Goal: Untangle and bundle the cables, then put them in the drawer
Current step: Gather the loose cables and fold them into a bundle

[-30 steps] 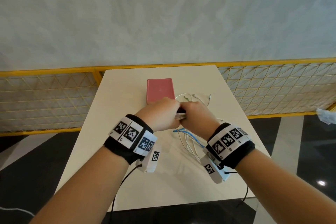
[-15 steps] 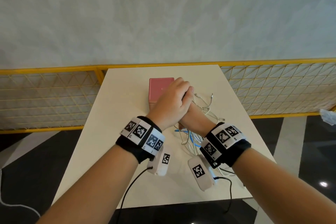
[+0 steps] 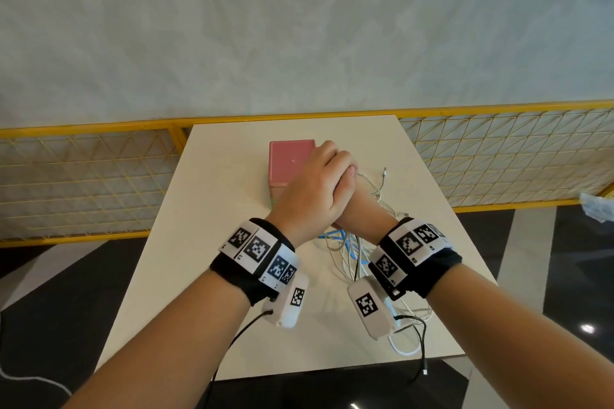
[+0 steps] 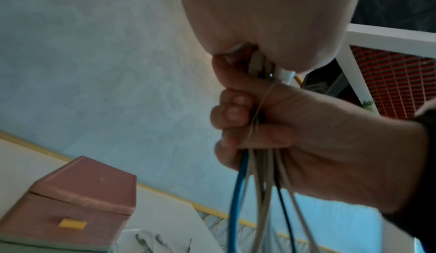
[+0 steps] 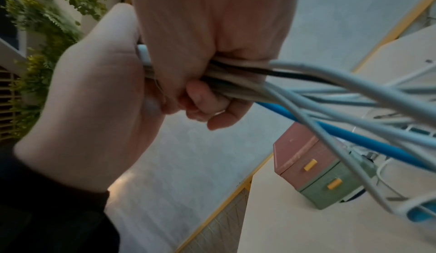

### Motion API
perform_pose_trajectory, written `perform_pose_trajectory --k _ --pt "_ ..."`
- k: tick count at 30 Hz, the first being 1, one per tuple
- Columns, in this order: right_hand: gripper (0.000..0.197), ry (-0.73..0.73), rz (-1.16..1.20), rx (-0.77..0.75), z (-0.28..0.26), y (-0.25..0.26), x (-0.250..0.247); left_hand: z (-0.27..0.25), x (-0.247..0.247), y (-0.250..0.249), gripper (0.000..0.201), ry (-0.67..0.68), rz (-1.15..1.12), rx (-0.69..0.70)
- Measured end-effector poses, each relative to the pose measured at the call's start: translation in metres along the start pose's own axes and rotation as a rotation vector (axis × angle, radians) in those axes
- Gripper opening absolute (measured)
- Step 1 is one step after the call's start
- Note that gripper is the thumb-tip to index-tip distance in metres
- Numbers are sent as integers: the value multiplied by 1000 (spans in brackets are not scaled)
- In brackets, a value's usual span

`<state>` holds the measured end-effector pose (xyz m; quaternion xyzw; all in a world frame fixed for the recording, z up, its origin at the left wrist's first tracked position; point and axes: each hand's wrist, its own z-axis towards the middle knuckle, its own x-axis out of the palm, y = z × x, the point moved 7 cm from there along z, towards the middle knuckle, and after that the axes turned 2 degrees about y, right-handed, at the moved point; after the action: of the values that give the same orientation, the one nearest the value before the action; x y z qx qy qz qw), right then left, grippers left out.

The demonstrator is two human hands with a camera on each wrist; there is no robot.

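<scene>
Right wrist: cables (image 5: 235, 87) inside curled fingers (image 5: 200, 98)

The cables (image 5: 330, 96) look like smooth, bendy plastic, a bit shiny. The pink drawer box (image 3: 290, 161) is dull plastic. The table (image 3: 206, 226) is smooth and flat. The fence (image 3: 83, 183) is yellow painted metal wire.

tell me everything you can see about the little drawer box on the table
The drawer box is a small two-tier unit, plastic by the look of it: a pink top and pink upper drawer over a green lower drawer, each with a yellow tab handle. Both drawers appear closed. It stands upright on the cream table, toward the far edge. Loose cables lie beside it; neither hand visibly touches it.
</scene>
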<state>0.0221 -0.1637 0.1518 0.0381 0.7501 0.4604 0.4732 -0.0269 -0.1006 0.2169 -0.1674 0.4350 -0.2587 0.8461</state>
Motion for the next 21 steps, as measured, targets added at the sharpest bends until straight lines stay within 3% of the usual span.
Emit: perform_pose_trajectory --k 1,2,4,6,9,12,15,17,19,20,21 --pt "34 31 135 -150 -6 -1 -2 -2 0 -1 32 -7 18 26" --pt "39 -2 188 -163 5 10 -2 -3 -1 -2 33 -19 37 51" --pt "46 187 172 -202 -5 30 -11 -4 -5 -2 38 -88 84 95" --pt "46 143 161 -286 1 33 -9 -3 -10 -3 38 -173 121 103" --pt "29 94 162 -395 2 43 6 0 -17 7 36 -252 65 38" --pt "36 211 289 -312 -1 18 7 0 -36 35 39 -350 -25 -182" --pt "36 242 237 -308 -4 4 5 -11 -34 76 50 -226 -279 -601" --pt "39 209 76 -305 0 -2 -1 -19 -33 90 55 -149 -300 -727" --pt "40 204 -30 -285 6 -8 -5 -18 -50 85 42 -218 -42 -582" --pt "41 220 -68 -286 8 -9 -5 -15 -56 68 38 -256 37 -402" --pt "41 242 -97 -293 8 -8 -5 -10 -53 47 42 -202 62 -195"
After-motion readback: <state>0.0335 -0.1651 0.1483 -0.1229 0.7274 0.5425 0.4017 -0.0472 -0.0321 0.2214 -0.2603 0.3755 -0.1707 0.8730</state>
